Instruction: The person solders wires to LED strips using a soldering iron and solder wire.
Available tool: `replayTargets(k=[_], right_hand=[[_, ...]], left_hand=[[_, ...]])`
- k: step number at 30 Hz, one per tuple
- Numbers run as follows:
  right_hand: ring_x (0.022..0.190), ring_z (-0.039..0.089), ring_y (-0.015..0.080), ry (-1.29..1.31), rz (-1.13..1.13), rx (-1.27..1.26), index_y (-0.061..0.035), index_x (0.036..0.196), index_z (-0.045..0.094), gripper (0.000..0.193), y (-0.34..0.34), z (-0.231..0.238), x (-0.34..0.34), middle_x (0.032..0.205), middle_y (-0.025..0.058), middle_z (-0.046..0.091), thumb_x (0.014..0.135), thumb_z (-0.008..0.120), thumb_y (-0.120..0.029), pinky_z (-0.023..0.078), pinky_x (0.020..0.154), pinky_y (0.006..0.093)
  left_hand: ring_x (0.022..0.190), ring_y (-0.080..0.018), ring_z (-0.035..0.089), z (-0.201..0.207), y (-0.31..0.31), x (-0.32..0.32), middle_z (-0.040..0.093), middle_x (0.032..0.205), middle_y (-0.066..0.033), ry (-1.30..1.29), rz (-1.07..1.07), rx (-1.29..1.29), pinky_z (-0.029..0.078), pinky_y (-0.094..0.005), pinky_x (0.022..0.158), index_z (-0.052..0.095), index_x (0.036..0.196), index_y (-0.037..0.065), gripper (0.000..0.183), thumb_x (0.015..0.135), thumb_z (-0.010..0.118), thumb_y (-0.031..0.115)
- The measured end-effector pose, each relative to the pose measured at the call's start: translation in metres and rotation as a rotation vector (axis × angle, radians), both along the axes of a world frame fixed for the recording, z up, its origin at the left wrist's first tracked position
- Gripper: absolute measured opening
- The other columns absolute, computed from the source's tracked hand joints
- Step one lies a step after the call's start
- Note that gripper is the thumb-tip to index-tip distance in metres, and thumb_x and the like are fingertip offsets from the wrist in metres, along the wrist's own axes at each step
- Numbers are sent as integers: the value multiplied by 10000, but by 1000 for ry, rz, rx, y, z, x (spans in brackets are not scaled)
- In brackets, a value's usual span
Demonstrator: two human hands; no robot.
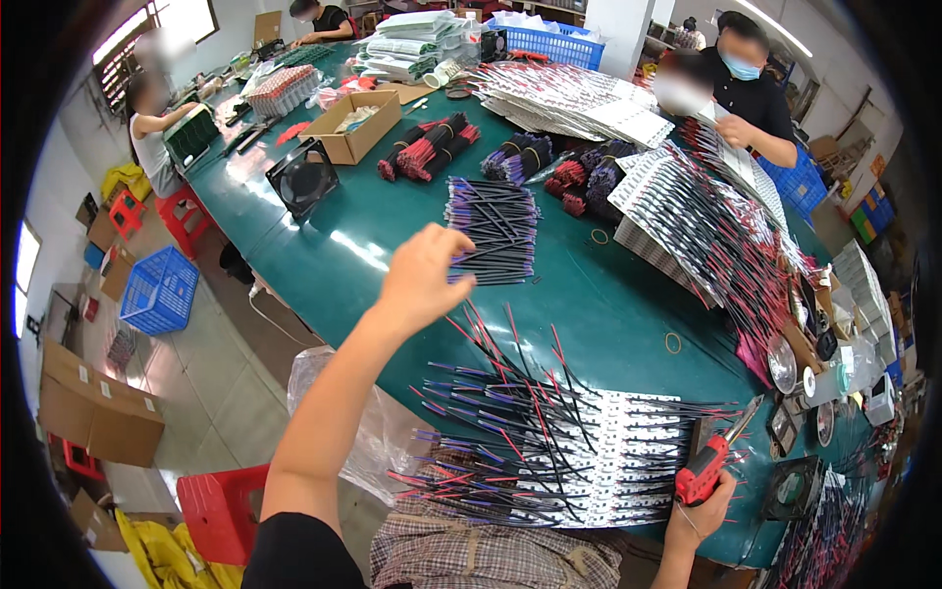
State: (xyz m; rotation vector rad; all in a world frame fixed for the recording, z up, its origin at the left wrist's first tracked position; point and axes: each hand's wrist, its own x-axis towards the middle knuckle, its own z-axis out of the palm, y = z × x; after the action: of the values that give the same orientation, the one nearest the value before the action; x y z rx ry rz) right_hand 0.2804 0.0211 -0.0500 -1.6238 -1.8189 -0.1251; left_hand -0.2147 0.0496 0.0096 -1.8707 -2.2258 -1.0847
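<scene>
My left hand [424, 279] reaches over the green tabletop, at the left edge of a pile of short black wires with purple ends [502, 221]. Its thumb and fingers are apart, with nothing visible between them. In my right hand [703, 518] is a red-handled soldering iron [702, 473], its metal tip pointing up and to the right. Close in front of me lies a panel of white circuit boards [628, 456]. Black wires with red and purple ends [481, 393] fan out from its left side, and more wires stick out at its right, by the iron.
Stacked wired panels [706, 216] stand at the right, near a masked co-worker [751, 98]. Bundled wires [437, 147], a cardboard box [355, 128] and a black fan [301, 180] lie farther back. Clear plastic [358, 432] hangs at the table's left edge. A red stool [221, 510] stands left.
</scene>
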Motion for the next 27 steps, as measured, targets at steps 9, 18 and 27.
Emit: replayTargets(k=[9, 18, 27], right_hand=[[969, 604, 402, 47, -67, -64, -36, 1152, 543, 539, -4, 1, -3, 1025, 162, 597, 675, 794, -22, 479, 848, 427], [973, 641, 378, -79, -94, -55, -77, 1148, 612, 610, -8, 9, 1, 1073, 169, 652, 704, 899, -381, 513, 843, 425], [958, 647, 376, -72, -86, -36, -69, 1135, 617, 576, -3, 7, 2, 1051, 177, 660, 705, 901, -327, 513, 832, 433]], left_hand=[[1272, -275, 509, -36, 85, -21, 547, 1357, -112, 647, -189, -57, 386, -411, 1038, 566, 1315, 68, 715, 621, 737, 96], [1302, -304, 491, -27, 131, -21, 510, 1408, -187, 765, -18, -360, 371, -402, 1069, 373, 1506, -8, 917, 692, 742, 199], [873, -220, 535, -61, 106, -19, 522, 911, -66, 732, -46, 73, 422, -354, 713, 569, 838, 111, 59, 818, 598, 158]])
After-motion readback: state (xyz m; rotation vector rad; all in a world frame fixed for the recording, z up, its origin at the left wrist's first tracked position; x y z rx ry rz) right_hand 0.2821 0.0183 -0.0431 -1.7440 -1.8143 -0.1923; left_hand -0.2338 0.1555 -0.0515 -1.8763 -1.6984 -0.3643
